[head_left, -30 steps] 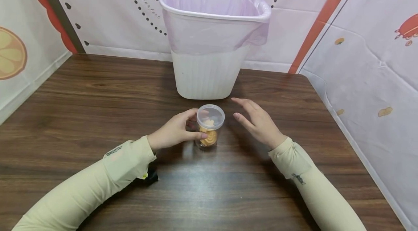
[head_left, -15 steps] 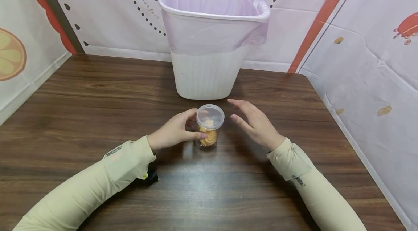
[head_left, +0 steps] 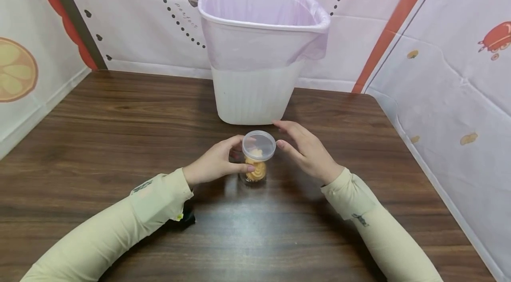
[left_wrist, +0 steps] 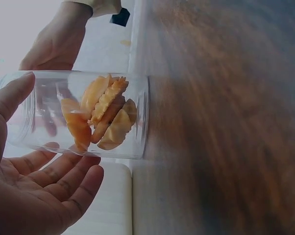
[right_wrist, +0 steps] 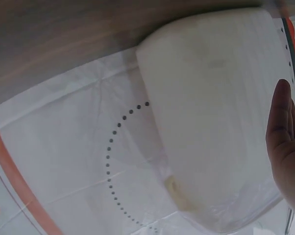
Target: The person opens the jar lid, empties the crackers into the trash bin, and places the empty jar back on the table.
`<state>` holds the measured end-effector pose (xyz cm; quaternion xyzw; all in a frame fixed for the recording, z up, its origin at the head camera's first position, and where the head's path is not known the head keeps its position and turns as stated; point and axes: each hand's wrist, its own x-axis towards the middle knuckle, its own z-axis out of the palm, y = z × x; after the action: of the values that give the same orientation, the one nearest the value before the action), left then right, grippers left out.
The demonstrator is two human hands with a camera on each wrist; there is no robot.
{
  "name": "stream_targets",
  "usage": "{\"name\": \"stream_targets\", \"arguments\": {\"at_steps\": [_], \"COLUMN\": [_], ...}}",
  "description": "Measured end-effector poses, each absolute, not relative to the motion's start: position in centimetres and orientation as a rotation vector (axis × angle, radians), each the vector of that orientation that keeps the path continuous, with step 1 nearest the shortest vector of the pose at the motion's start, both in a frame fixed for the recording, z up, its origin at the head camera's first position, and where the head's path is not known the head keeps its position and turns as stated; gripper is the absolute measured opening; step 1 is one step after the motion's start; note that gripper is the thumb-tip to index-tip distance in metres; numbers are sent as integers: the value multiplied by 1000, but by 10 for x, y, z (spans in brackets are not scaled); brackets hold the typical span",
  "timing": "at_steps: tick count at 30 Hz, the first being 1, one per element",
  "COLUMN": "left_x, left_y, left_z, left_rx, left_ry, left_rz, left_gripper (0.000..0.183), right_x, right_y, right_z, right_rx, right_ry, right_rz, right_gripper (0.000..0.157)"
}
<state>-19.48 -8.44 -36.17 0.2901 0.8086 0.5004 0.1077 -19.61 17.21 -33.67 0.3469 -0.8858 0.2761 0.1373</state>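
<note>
A clear plastic jar (head_left: 254, 181) with a translucent round lid (head_left: 259, 145) stands upright on the wooden table, in front of the bin. Inside it, yellow-brown ridged cookies (left_wrist: 106, 110) lie near the bottom. My left hand (head_left: 217, 160) grips the jar from the left, thumb on the near side and fingers round the far side. To the right of the lid, my right hand (head_left: 309, 151) is held with fingers extended, its thumb tip right by the lid's edge and nothing in its grasp. The right wrist view catches only part of that hand (right_wrist: 287, 142).
A white waste bin (head_left: 253, 95) lined with a thin lilac bag (head_left: 263, 47) stands just behind the jar. Printed cloth walls (head_left: 447, 95) border the table (head_left: 131, 140) at the back and both sides. Something small and black (head_left: 186, 219) shows beneath the left sleeve.
My right hand has moved left, closer to the jar's lid. The left hand keeps its grip on the jar, and the head view has shifted slightly.
</note>
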Motion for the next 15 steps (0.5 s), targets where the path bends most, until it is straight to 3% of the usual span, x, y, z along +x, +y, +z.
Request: {"name": "stream_targets", "arguments": {"at_steps": [15], "left_x": [-200], "left_y": [-90], "left_z": [-364], "left_rx": [881], "left_ry": [2324], "left_rz": [1421], "left_gripper": [67], "right_x": [-189], "right_y": [145], "right_z": [-320], "right_rx": [1062], "right_ry": [-2487], "right_rz": [642], "right_gripper": [69]}}
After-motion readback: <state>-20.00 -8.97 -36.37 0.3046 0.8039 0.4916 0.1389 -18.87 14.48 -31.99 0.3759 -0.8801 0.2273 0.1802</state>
